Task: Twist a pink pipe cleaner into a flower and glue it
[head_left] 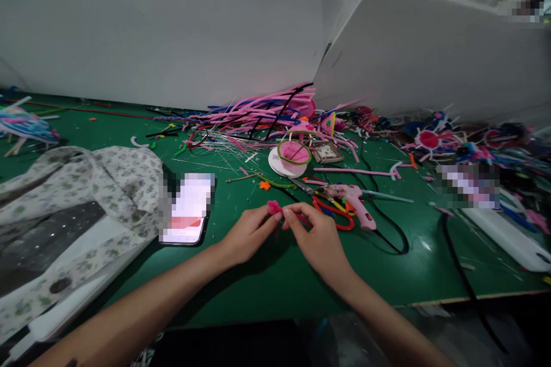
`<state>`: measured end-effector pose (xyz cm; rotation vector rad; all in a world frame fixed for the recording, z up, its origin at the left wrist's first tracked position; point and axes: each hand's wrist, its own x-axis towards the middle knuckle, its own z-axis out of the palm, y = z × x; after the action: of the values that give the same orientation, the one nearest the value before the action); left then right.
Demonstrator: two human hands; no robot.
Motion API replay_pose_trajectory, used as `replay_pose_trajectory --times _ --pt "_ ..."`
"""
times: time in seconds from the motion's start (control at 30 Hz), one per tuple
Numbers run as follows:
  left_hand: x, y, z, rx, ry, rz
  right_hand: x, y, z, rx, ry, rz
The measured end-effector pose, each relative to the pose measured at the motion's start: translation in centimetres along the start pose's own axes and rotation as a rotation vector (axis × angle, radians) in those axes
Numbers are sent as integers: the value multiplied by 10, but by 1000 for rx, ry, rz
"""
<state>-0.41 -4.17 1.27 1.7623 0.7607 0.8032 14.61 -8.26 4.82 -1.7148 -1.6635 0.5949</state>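
Note:
A small pink fuzzy flower shape (pixel 274 206), apparently bent from pipe cleaner, is pinched in the fingertips of my left hand (pixel 246 236). My right hand (pixel 317 241) meets it there, its thumb and fingers closed on the pink piece's other side; a pink strand shows by those fingers. Just beyond my hands lie an orange flower (pixel 264 185) and red-handled scissors (pixel 348 223), partly behind my right hand. A pink glue gun (pixel 357 203) rests to the right. Farther back, a pink bowl-shaped piece with a green rim (pixel 294 153) sits by a white disc (pixel 275 165).
A lit phone (pixel 189 206) and patterned cloth (pixel 142 183) lie at left. Behind are bundled pink pipe cleaners (pixel 253 106) against a pale partition (pixel 172 28). A black cable (pixel 394 249) loops at right, near a white device (pixel 503 235) and piled fuzzy pieces (pixel 430 139).

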Motion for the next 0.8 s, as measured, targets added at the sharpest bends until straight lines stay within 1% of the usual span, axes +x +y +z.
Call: replay_pose_trajectory --times 0.13,0.3,0.43,0.57,0.63,0.7,0.77,0.8 --pt "1 -3 -1 135 -19 49 -1 0 0 42 -18 10" --pt "0 -4 -3 243 -57 62 -1 1 -2 160 -50 28" --pt "0 -4 -3 313 -20 38 -3 4 2 191 -23 10" --pt "0 -4 -2 369 2 36 -6 7 7 194 -22 -15" --pt "-1 -4 -2 371 -2 37 -7 7 7 165 -27 -32" --pt "-1 -4 -2 353 -5 37 -6 6 3 85 -22 -73" --pt "-1 -4 -3 315 3 26 -3 4 -3 -56 -14 -158" --pt "0 -4 -4 286 5 15 -1 3 -6 -143 -21 -229"
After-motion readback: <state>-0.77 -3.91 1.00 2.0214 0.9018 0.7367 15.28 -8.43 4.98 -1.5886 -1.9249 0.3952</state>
